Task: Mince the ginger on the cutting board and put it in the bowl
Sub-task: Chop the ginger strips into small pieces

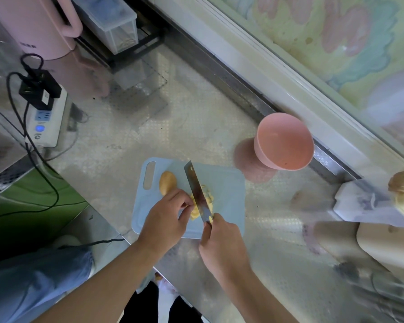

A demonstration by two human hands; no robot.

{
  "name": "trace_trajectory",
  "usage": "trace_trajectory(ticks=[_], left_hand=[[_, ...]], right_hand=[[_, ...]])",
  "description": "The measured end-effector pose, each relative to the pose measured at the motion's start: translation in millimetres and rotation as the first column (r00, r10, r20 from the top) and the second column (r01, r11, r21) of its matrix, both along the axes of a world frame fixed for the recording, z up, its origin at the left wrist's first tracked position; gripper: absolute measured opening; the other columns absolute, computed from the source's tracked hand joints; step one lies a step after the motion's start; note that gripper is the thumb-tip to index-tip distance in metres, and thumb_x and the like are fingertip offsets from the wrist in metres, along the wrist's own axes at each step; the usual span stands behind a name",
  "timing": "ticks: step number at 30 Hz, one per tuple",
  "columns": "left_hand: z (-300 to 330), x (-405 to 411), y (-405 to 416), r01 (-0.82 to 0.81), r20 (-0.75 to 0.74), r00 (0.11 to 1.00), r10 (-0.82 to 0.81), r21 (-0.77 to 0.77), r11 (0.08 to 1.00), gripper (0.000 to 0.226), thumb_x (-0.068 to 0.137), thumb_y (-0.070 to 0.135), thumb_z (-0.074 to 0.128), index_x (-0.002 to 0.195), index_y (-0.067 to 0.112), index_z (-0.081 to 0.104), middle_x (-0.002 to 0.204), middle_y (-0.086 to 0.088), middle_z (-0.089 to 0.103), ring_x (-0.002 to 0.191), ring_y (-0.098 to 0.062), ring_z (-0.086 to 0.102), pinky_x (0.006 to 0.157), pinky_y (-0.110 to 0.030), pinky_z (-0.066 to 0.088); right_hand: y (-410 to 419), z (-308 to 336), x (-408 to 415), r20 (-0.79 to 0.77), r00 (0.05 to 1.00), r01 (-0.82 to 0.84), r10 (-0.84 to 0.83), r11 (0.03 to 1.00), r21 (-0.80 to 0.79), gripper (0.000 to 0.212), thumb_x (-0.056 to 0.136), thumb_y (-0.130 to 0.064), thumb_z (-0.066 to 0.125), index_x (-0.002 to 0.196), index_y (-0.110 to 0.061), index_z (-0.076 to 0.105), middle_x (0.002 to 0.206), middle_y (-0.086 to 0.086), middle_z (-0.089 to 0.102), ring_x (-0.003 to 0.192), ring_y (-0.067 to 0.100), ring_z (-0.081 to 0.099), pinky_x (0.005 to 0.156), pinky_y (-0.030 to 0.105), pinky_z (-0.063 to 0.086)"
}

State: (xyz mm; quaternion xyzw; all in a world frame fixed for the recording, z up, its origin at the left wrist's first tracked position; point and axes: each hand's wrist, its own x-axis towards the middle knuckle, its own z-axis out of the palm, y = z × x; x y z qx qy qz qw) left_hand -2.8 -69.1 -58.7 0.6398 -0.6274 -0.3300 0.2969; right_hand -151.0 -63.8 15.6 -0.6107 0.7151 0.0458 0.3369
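Ginger slices (202,203) lay in a small pile mid cutting board (229,197), under the knife blade; right hand (222,243) was nearest, fingers wrapped round the knife (197,192) handle, blade edge down across the pile, tip pointing away; left hand (167,217) just beside it, fingertips curled and pinching the slices against the blade's left face; an uncut ginger chunk (168,183) sat on the board beyond the left hand, near the handle slot; board was light blue and lay flat on the metal counter (173,127); pink bowl (283,142) stood off the board's far right corner, apart from it, nothing visible inside; farther left, a white power strip (46,122) with black plug; pink kettle (40,24) at far left.
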Motion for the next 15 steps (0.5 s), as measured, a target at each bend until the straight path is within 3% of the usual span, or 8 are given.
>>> trace_trajectory(ticks=[7, 15], left_hand=[[0, 0, -1, -0.01, 0.011, 1.0, 0.01, 0.009, 1.0, 0.008, 0.096, 0.019, 0.072, 0.091, 0.023, 0.066, 0.093, 0.018, 0.063, 0.085, -0.008, 0.066, 0.074, -0.032, 0.058], [-2, 0, -1, -0.018, -0.009, 1.0, 0.018, 0.02, 1.0, 0.01, 0.095, 0.016, 0.072, 0.091, 0.023, 0.066, 0.093, 0.018, 0.062, 0.086, -0.008, 0.065, 0.074, -0.033, 0.058]], right_hand=[[-4, -3, 2, -0.047, 0.998, -0.041, 0.042, 0.999, 0.018, 0.019, 0.101, -0.024, 0.04, 0.083, -0.019, 0.041, 0.069, -0.004, 0.047, 0.055, 0.01, 0.043, 0.043, 0.024, 0.024], [-11, -7, 10, -0.06, 0.997, -0.05, 0.054, 0.997, 0.067, 0.009, 0.096, -0.019, 0.044, 0.088, -0.018, 0.042, 0.071, -0.006, 0.041, 0.069, 0.023, 0.051, 0.06, 0.03, 0.038]])
